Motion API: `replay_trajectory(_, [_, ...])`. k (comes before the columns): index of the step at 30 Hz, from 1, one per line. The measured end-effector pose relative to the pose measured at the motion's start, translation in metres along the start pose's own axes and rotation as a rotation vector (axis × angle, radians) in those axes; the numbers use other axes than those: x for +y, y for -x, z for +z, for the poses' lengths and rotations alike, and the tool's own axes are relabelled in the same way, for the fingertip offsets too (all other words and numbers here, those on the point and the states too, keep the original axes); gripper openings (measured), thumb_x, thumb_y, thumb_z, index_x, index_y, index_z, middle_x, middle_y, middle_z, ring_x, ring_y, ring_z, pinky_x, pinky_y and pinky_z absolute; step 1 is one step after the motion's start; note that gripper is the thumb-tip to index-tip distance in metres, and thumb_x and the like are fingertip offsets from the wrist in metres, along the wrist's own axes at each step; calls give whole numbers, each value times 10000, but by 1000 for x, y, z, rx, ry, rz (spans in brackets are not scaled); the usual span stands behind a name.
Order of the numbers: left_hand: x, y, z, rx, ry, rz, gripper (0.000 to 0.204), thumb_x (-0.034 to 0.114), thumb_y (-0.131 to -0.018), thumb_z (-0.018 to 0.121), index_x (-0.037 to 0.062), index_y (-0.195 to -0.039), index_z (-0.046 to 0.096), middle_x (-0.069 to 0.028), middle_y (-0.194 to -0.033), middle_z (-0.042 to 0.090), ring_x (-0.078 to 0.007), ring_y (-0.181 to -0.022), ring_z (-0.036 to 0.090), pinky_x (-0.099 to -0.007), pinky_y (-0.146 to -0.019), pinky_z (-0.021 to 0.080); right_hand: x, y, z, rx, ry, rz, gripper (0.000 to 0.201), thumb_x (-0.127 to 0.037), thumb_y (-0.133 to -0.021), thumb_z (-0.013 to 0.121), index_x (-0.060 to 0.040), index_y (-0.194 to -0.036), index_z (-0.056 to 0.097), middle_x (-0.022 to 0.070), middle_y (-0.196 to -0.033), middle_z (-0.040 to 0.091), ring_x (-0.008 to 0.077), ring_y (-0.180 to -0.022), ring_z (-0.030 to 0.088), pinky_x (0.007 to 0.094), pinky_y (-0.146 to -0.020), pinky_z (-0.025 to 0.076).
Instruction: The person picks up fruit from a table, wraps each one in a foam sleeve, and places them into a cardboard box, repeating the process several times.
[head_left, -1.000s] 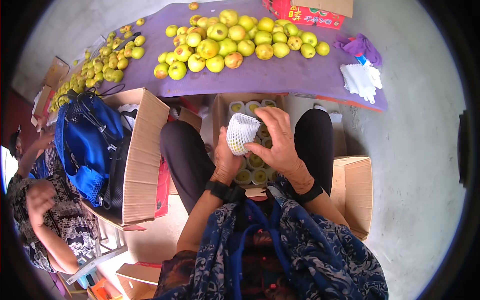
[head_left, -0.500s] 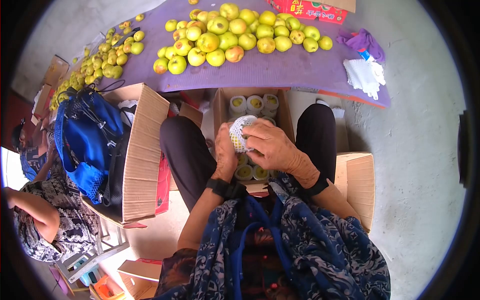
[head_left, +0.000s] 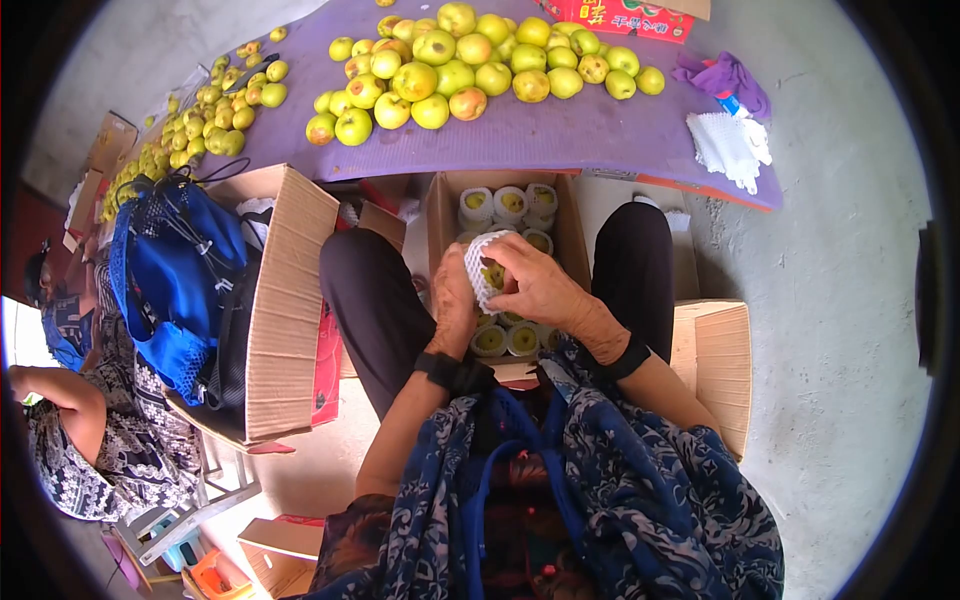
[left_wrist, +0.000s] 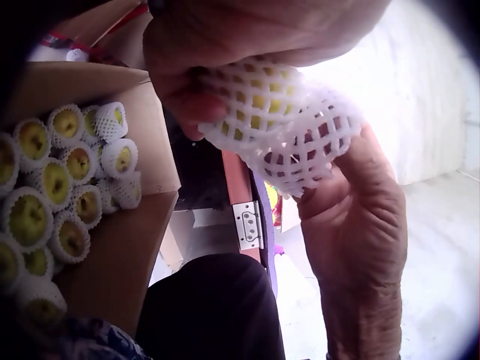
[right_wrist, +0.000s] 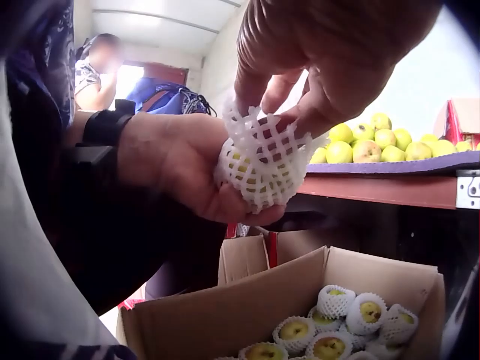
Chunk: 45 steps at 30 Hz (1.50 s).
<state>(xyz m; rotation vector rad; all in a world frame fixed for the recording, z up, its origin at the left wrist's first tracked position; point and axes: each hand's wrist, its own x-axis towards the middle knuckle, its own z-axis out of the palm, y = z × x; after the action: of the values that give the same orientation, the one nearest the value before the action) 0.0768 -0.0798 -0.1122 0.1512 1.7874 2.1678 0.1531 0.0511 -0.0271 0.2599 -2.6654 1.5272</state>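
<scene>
A green-yellow apple in a white foam net (head_left: 484, 268) is held between both hands above the open carton (head_left: 436, 215). My left hand (head_left: 455, 300) cups it from the left, its fingers curled under the net in the right wrist view. With thumb and fingers my right hand (head_left: 550, 290) pinches the net's open rim. In the left wrist view the net (left_wrist: 304, 142) stands out past the apple, and the right hand (left_wrist: 356, 217) grips that end. Netted apples (right_wrist: 330, 346) fill rows of the carton below.
Loose apples (head_left: 415, 82) lie heaped on the purple-covered table (head_left: 400, 168). Foam nets (head_left: 728, 150) and a purple cloth (head_left: 725, 82) lie at its right end. A blue backpack (head_left: 175, 290) stands in a carton at left, near another person (head_left: 75, 440). An open box (head_left: 722, 370) is at right.
The right hand has closed in from beside the net to pinch its rim, and the netted apple has tilted. The other person at left has shifted posture.
</scene>
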Motion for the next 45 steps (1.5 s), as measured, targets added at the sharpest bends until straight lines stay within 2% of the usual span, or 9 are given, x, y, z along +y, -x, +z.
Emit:
replay_trajectory(12, [17, 13, 8, -81, 187, -150, 368, 331, -974, 350, 39, -977, 573, -66, -910, 608, -146, -822, 590, -293, -739, 475, 9, -1, 4, 160, 551, -190, 615, -257, -565, 807, -33, -1086, 572, 154, -1122, 500, 342, -1060, 501, 387, -881, 450])
replay_trajectory(15, [21, 15, 2, -138, -218, 55, 352, 308, -979, 348, 30, -1000, 563, -71, -925, 599, -150, -817, 584, -291, -738, 471, 9, 0, 8, 165, 458, -139, 668, -241, -565, 811, -31, -1133, 528, 159, -1161, 488, 351, -1094, 489, 395, -915, 441])
replay_trajectory(17, [13, 13, -5, -196, -559, 442, 342, 295, -979, 355, 19, -1018, 554, -78, -969, 599, -174, -838, 592, -313, -739, 482, 9, 0, 12, 160, 354, -80, 699, -232, -567, 812, -27, -1159, 502, 162, -1188, 478, 356, -1110, 484, 400, -931, 439])
replay_trajectory(21, [6, 11, -7, -246, -695, 691, 357, 296, -980, 360, 14, -1101, 544, -96, -1036, 606, -209, -911, 609, -328, -777, 505, 8, 2, 16, 175, 306, -97, 769, -223, -588, 809, -54, -1249, 453, 174, -1252, 438, 358, -1138, 472, 409, -952, 436])
replay_trajectory(23, [5, 15, 0, -283, 249, -67, 403, 325, -984, 362, 18, -1191, 521, -116, -1101, 603, -237, -992, 611, -347, -832, 517, 9, 3, 16, 149, 341, -109, 770, -228, -597, 805, -61, -1263, 458, 176, -1268, 428, 356, -1144, 468, 410, -950, 438])
replay_trajectory(32, [19, 12, 5, -260, 608, -375, 523, 449, -988, 336, 31, -1259, 499, -136, -1143, 594, -238, -1049, 599, -355, -902, 500, 20, -1, 18, 56, 377, -44, 749, -278, -623, 777, -86, -1284, 480, 156, -1269, 446, 341, -1186, 418, 414, -992, 397])
replay_trajectory(36, [26, 15, 7, -373, 641, -361, 525, 452, -984, 370, 29, -1275, 483, -134, -1158, 580, -231, -1050, 591, -353, -910, 487, 19, -2, 15, 62, 390, -26, 733, -275, -626, 759, -81, -1277, 483, 156, -1238, 467, 342, -1181, 419, 418, -980, 401])
replay_trajectory(41, [18, 17, 5, -389, 188, -158, 509, 394, -970, 455, 20, -1315, 425, -127, -1204, 540, -217, -1072, 567, -336, -928, 463, 18, 0, 10, 24, 353, -3, 726, -265, -626, 756, -62, -1266, 482, 164, -1202, 490, 351, -1159, 435, 416, -976, 399])
replay_trajectory(45, [11, 8, 7, -308, 304, -250, 499, 400, -982, 416, 11, -1293, 437, -132, -1182, 555, -225, -1068, 577, -351, -926, 474, 23, 2, 2, 64, 135, 27, 751, -278, -608, 778, -50, -1260, 483, 168, -1203, 493, 338, -1163, 440, 392, -995, 373])
